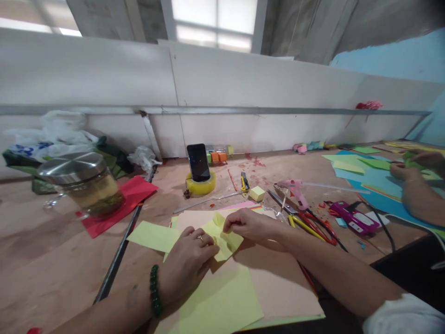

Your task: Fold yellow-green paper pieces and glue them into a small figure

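My left hand (189, 262), with a ring and a green bead bracelet at the wrist, presses down on a small folded yellow paper (222, 237) at its lower left. My right hand (252, 226) pinches the same paper's upper edge between thumb and fingers. The folded piece lies on a stack of pink and yellow sheets (264, 283) in front of me. Another loose yellow sheet (153, 235) lies flat just left of my left hand.
A lidded glass jar (85, 183) stands on red paper at left. A phone (198, 162) leans in a yellow tape roll. A pink glue gun (295, 190), scissors (309, 222) and a purple tool (352, 218) lie at right. Another person's hands (413, 171) work over blue and green sheets.
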`<action>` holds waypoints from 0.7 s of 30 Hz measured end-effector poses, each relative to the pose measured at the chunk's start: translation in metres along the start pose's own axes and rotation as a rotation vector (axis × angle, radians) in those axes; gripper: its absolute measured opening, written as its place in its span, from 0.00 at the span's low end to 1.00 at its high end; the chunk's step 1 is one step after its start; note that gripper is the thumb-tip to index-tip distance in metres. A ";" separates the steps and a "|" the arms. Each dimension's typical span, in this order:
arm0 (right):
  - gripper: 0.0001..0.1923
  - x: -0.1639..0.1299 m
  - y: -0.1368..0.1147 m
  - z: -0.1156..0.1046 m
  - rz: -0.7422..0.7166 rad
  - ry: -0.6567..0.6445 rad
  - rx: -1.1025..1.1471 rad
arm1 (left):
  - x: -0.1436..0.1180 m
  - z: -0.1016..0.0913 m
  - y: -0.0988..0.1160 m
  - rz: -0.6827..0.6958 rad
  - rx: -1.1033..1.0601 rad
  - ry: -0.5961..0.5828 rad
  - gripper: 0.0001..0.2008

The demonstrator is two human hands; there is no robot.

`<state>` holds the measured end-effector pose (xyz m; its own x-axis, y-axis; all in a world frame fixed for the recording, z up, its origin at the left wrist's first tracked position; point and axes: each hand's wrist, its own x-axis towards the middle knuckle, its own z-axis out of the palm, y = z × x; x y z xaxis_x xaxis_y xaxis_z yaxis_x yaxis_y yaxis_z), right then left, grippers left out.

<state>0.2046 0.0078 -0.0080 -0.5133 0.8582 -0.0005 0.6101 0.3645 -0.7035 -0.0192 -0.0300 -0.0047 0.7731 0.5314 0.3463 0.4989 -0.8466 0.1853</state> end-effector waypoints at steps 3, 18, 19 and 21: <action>0.09 -0.007 -0.009 -0.012 -0.080 0.072 -0.213 | -0.001 0.003 -0.003 -0.067 -0.068 -0.004 0.12; 0.17 -0.019 -0.028 -0.015 -0.440 -0.055 -0.545 | 0.002 0.003 0.003 -0.173 -0.055 -0.053 0.11; 0.18 -0.018 -0.028 -0.014 -0.458 -0.046 -0.548 | 0.002 0.003 0.002 -0.180 -0.060 -0.041 0.11; 0.17 -0.018 -0.029 -0.014 -0.490 -0.045 -0.541 | 0.001 0.005 0.000 -0.203 -0.086 -0.008 0.12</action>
<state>0.2045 -0.0131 0.0217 -0.8210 0.5395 0.1866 0.5110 0.8403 -0.1811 -0.0159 -0.0293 -0.0090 0.6633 0.6913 0.2866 0.6097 -0.7213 0.3287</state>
